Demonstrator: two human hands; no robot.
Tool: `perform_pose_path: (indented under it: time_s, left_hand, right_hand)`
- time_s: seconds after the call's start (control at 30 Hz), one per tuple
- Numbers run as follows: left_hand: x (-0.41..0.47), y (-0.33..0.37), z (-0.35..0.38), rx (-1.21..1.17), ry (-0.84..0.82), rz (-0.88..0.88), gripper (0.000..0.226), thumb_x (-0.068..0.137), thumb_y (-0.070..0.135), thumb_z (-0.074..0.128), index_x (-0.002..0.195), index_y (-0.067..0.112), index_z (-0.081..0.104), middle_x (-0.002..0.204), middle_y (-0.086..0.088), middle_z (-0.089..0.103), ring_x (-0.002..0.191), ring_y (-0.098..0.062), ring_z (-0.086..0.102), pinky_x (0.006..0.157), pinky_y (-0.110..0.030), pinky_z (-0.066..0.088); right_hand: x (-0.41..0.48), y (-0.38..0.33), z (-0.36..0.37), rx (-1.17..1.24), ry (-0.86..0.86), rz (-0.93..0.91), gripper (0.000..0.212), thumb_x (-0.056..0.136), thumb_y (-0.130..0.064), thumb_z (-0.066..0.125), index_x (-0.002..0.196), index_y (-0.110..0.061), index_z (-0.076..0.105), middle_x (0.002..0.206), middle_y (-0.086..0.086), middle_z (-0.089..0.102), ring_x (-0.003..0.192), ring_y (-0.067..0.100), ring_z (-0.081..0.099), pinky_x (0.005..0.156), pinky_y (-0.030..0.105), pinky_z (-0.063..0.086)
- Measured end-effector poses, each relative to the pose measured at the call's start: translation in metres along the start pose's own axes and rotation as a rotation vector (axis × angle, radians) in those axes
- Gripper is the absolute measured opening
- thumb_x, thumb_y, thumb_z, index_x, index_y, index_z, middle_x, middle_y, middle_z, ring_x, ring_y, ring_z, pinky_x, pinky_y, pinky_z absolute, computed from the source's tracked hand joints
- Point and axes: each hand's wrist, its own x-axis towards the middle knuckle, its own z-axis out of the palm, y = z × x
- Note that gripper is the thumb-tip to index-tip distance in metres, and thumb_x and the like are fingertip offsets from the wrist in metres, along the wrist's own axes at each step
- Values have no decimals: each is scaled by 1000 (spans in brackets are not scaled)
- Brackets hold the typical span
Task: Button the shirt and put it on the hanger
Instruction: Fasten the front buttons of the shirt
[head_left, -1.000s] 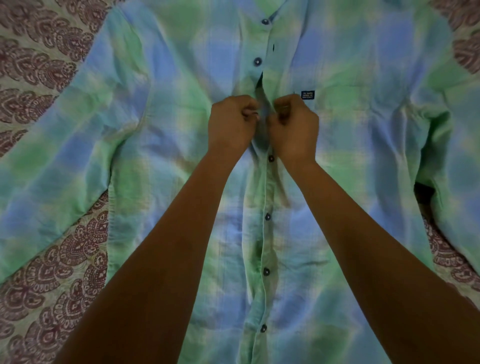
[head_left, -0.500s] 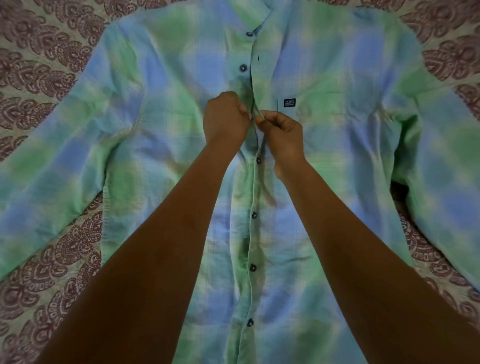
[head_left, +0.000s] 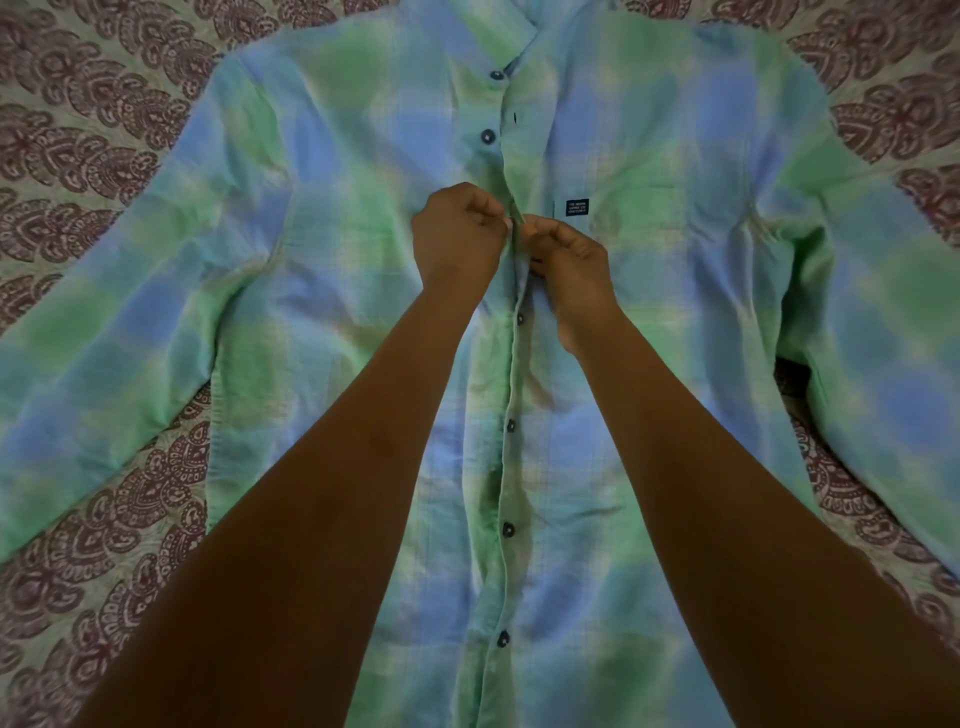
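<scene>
Fabric like this is light, soft and floppy, so the shirt (head_left: 322, 291) will likely sag and slide wherever it is not held. My guess is that it is best taken by the firmer doubled front edge (head_left: 506, 467) for buttoning, and by the collar (head_left: 511, 36) or shoulders for hanging. It lies spread flat, front up, on a patterned bedspread (head_left: 93, 104).

Both hands meet at the front opening at chest height. The left hand (head_left: 457, 236) has its fingers curled and pinches one edge. The right hand (head_left: 571, 270) pinches the other edge just beside it, fingertips nearly touching. Whether a button sits between them is hidden by the fingers.

Four lower buttons (head_left: 510, 425) below the hands look fastened. Two upper buttons (head_left: 487, 136) near the collar look undone, with an open buttonhole (head_left: 515, 118) beside them. No hanger is in view.

The only holder here is the chest pocket (head_left: 649, 218), with a small dark label (head_left: 577, 207) at its corner; it lies flat and nothing shows in it
</scene>
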Motion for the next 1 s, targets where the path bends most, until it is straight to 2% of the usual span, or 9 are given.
perform_pose_path:
  time_s: [0.13,0.23,0.33,0.43,0.5,0.6,0.67,0.8,1.0]
  left_hand:
    - [3,-1,0,-14,-29,-48,28,73,2,66,57,25,61,80,-12,72,81,-30,69,82,-40,57]
    - [0,0,0,-90,-63,-102,30,74,-1,67,59,25,61,72,-6,69,79,-26,69,82,-39,57]
    - [-3,-1,-2,-174,-89,-138,29,77,-6,63,62,18,62,65,-3,64,64,-18,64,75,-31,58]
    - [-6,-1,-1,-225,-91,-179,27,77,-10,59,66,15,63,64,-3,62,56,-12,60,61,-20,56]
    - [-6,-3,0,-252,-75,-237,27,78,-10,57,70,14,64,67,-3,63,57,-13,61,60,-19,56]
    - [-5,-6,2,-352,-85,-332,20,81,-5,55,79,12,66,71,-6,63,64,-18,61,67,-25,58]
    - [-8,-7,1,-443,-115,-352,12,83,1,60,78,11,65,71,-7,62,65,-16,60,61,-20,57]
    - [-7,-9,3,-453,-126,-316,10,78,6,71,73,13,64,73,-6,64,63,-12,61,60,-19,52]
    - [-4,-13,6,-507,-124,-352,15,81,6,68,70,14,63,66,-4,59,60,-12,56,58,-18,51]
  right_hand:
    - [4,1,-4,39,8,53,21,89,-8,50,99,-3,68,93,13,69,88,24,65,84,34,54]
    - [6,2,-4,46,32,43,16,88,-3,52,90,-4,68,74,5,68,71,17,64,72,29,55]
    - [5,6,-3,-31,40,-42,18,87,1,54,80,-11,66,75,5,65,71,16,61,79,35,53]
    - [4,13,0,-100,81,-136,18,84,3,59,79,-14,64,77,3,64,72,12,60,80,31,51]
    - [5,18,3,-151,152,-174,15,82,1,62,80,-14,64,74,0,64,71,11,60,78,29,52]
    - [5,23,11,-265,267,-243,9,79,-4,66,82,-12,64,68,-8,60,65,6,57,72,24,52]
    - [2,26,16,-329,320,-300,5,80,-6,66,84,-10,64,66,-8,59,62,5,55,67,19,49]
    - [-1,33,20,-383,352,-399,3,84,-10,62,86,-11,62,74,0,64,64,10,58,63,22,51]
    - [-3,39,22,-488,379,-485,9,87,-14,58,95,-11,62,85,5,67,67,12,60,67,33,54]
